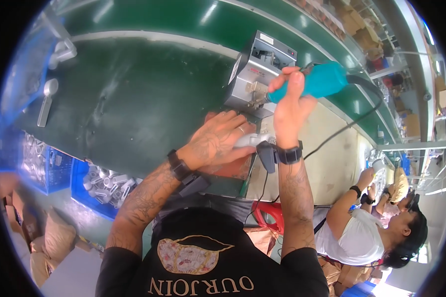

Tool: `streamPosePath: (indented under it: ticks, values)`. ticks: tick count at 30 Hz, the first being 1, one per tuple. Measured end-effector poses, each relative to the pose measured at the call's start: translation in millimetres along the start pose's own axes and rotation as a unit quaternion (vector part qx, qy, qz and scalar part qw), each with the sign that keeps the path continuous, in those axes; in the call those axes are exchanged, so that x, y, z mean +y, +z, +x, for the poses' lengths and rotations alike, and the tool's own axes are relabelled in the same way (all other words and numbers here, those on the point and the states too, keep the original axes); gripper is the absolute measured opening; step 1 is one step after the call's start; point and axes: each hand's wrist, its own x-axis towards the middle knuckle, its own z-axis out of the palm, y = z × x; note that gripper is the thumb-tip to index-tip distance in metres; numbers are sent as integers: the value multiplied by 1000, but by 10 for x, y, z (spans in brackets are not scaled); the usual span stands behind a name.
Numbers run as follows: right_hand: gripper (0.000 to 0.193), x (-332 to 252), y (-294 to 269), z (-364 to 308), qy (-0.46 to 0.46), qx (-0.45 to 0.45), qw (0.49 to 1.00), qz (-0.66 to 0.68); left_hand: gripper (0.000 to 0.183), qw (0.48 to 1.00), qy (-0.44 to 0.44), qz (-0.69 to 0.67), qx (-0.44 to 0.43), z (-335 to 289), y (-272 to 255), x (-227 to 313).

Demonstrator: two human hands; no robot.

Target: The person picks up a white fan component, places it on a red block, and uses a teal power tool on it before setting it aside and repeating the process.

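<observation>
My right hand [293, 101] is wrapped around a teal electric screwdriver [327, 80], held nearly level. The screwdriver's tip is at the front of a grey screw feeder [255, 74]; whether a screw is on it is too small to see. My left hand [223, 136] lies over a reddish-brown block [230, 169] on the bench and grips a light grey plastic part [250, 140]. The part's handle runs under my fingers, and its round, vented end shows below my right wrist.
At the left of the green bench [143, 94] lies a similar grey part [47, 101]. Blue crates [77, 185] of grey parts stand below the front edge. The black cord [349, 123] hangs to the right. A co-worker [357, 227] sits at the right.
</observation>
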Motion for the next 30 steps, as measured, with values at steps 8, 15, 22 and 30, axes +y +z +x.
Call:
streamPosePath:
  ticks: [8, 15, 22, 30]
  values:
    - [29, 129, 82, -81, 23, 3, 996, 89, 41, 999, 32, -12, 31, -31, 43, -37]
    - [45, -241, -232, -537, 73, 2, 995, 74, 33, 1000, 15, -21, 14, -32, -8, -17]
    - [60, -294, -355, -785, 79, -11, 993, 89, 31, 998, 14, -41, 38, -21, 40, -51]
    - [55, -198, -408, -838, 72, -22, 993, 93, 31, 999, -2, -34, -14, -10, 32, -26]
